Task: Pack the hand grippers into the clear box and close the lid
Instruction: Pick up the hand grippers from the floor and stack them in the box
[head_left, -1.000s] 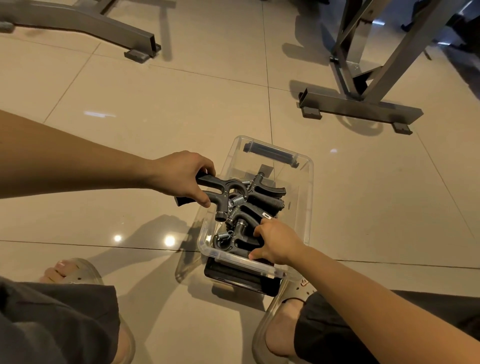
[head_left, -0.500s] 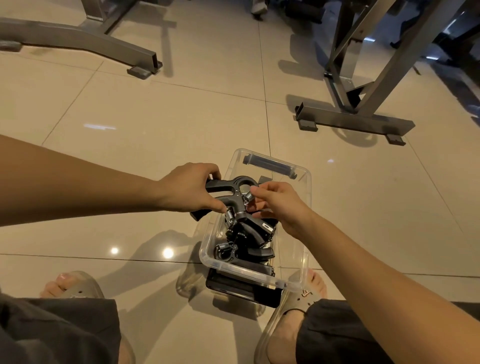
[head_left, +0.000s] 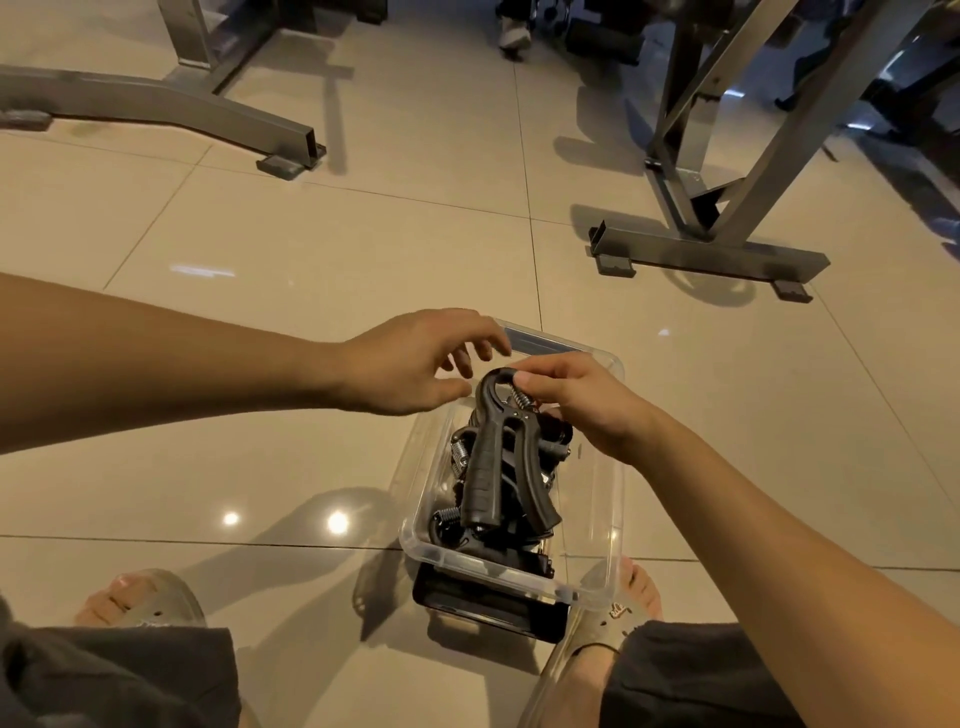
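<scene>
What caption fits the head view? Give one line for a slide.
Right hand holds a black gripper by its top over the others in the box; left hand open alongside.

— Where is the clear box (head_left: 597, 519) found?
— On the tiled floor (head_left: 311, 260), at the near middle, between two sandalled feet. The left foot (head_left: 140, 597) is seen well to its left, the right foot (head_left: 618, 613) just beside its near right corner.
— What is held in it?
— A heap of hand grippers (head_left: 457, 452) is kept in its left half. The top hand gripper (head_left: 488, 467) is laid over the heap, handles near, loop far. The loop is pinched by the right hand (head_left: 576, 395). The left hand (head_left: 410, 358) is held just left of it, above the far left rim.
— And around it?
— A flat object (head_left: 488, 608) is tucked under the near end. One metal frame base (head_left: 156, 104) is set far left, another (head_left: 717, 254) far right.
</scene>
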